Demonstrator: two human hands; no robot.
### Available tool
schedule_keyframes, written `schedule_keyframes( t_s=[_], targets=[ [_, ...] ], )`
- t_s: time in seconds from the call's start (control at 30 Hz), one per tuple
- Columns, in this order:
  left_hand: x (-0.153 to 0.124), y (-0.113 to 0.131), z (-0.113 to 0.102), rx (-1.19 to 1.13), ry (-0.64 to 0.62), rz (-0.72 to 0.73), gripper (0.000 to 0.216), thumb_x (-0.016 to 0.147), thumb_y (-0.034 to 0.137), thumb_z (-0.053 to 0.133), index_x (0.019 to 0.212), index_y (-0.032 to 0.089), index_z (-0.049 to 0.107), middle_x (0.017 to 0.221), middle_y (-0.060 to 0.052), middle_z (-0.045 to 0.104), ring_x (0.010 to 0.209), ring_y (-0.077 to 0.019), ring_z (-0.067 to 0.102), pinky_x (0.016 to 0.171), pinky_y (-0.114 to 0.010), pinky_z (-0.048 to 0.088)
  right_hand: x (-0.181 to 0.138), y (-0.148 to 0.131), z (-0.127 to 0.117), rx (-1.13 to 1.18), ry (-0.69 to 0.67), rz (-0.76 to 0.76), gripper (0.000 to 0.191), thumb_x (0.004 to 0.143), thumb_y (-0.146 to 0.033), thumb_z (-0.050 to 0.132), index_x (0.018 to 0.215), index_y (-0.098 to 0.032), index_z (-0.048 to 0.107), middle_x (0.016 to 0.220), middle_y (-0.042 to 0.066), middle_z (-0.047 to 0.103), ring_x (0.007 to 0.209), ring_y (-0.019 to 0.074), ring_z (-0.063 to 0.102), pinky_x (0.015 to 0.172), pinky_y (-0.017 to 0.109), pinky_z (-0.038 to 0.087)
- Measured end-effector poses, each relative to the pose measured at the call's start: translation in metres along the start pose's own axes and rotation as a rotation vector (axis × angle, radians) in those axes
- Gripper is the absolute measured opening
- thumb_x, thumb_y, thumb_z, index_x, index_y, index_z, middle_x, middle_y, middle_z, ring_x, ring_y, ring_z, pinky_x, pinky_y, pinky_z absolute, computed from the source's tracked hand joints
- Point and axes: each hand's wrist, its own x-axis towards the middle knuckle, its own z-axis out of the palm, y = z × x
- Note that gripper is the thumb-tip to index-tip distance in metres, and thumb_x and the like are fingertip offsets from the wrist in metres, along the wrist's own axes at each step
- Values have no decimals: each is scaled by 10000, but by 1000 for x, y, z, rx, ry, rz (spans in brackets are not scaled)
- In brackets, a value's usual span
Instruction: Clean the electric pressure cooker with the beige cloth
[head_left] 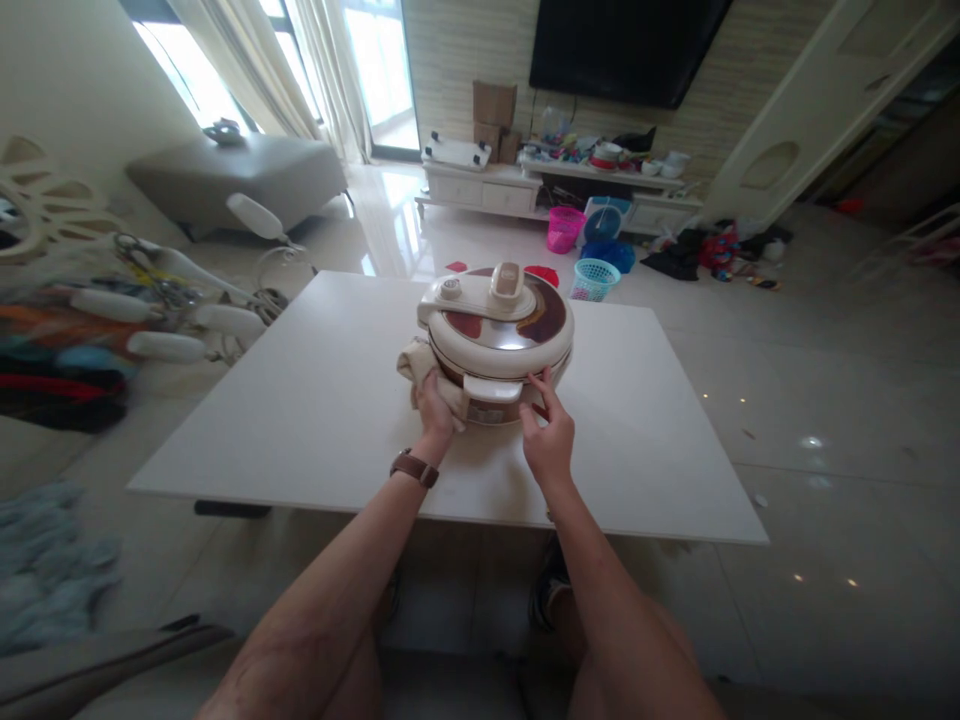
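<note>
**Cream-and-brown cooker on a white desk, both hands at its near side**

From my remote seat, through the head camera, I see a round cream-and-brown cooker (495,352) standing upright on a white desk (300,400), near the middle of its top; its lid (517,328) is on, with a glossy brown surface that catches the light, a cream bridge across its far left part and a raised tan-topped knob (508,282); a pale front handle (493,389) juts toward me.

My left hand (437,408) grasps a bunched beige cloth (418,362) against the cooker's near left side; a brown-strapped watch (413,467) circles that wrist; my right hand (551,435) is at the near right, index finger reaching to the lid's lower edge and thumb close to the right end of the front handle; I cannot tell whether it grips anything.

Beyond the desk, on the shiny tiled floor, stand a light blue basket (595,278) and, farther back, a pink basket (564,232); behind them runs a low white cabinet (491,190), its top crowded on the right with small items and bearing cardboard boxes (495,103); a black television (626,45) hangs above; at far left, a grey padded bench (240,178) sits beneath bright windows with cream curtains (334,75).
</note>
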Motion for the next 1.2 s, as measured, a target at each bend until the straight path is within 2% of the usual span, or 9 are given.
schedule_keyframes(
  t_s=[0.1,0.23,0.43,0.5,0.77,0.83,0.93,1.1,1.2],
  targets=[
    [-27,11,-4,123,-81,152,481,965,430,630,1372,180,687,1531,-139,633,1526,-308,500,1330,-476,307,1,0,1,-10,13,-7,486,896,-277,605,1367,-292,724,1604,46,595,1443,300,614,1090,449,612],
    [-41,26,-10,292,-411,408,511,857,405,787,1345,263,736,1589,-95,592,1664,-335,264,1381,-464,144,0,0,3,-16,33,-7,478,897,-293,606,1361,-286,722,1611,47,588,1427,295,629,1072,440,621],
    [2,28,0,111,-96,147,452,908,455,686,1260,175,729,1357,-145,715,1436,-348,574,1287,-508,380,-1,0,3,-18,28,-2,478,887,-289,608,1349,-272,728,1653,63,537,1436,320,618,1062,462,625],
    [8,36,5,102,-99,160,428,924,418,662,1279,186,720,1398,-133,697,1452,-328,561,1289,-487,376,-2,2,2,-24,26,-5,466,883,-293,615,1335,-275,731,1665,65,522,1424,324,628,1058,466,627],
    [-35,90,21,511,-782,463,445,694,172,840,1116,310,839,1474,-56,696,1589,-396,401,1369,-562,-42,-4,11,6,-5,47,-21,459,883,-325,628,1331,-267,708,1672,82,512,1354,296,675,1071,483,617],
    [-31,86,19,477,-726,501,452,716,183,825,1152,301,835,1492,-66,682,1600,-387,383,1375,-544,-14,-4,11,7,-6,51,-18,452,885,-332,625,1324,-264,709,1670,84,515,1363,294,668,1072,483,615],
    [-6,64,9,284,-423,421,439,785,251,795,1224,251,801,1471,-98,677,1588,-354,401,1367,-499,188,-3,8,6,-18,51,-10,453,876,-325,622,1316,-274,713,1667,81,520,1389,301,647,1060,483,618],
    [32,17,-4,-27,44,-176,374,984,420,579,1219,160,710,1262,-132,753,1316,-298,662,1215,-487,470,-3,4,6,-31,63,-8,451,866,-320,618,1306,-268,701,1620,98,576,1349,303,669,1047,479,621],
    [20,-4,-4,-8,109,-240,386,1027,431,545,1283,166,661,1344,-139,723,1392,-279,618,1245,-471,434,-3,4,6,-30,70,-9,438,868,-313,613,1296,-263,691,1600,102,595,1349,300,670,1047,478,619]
  ],
)
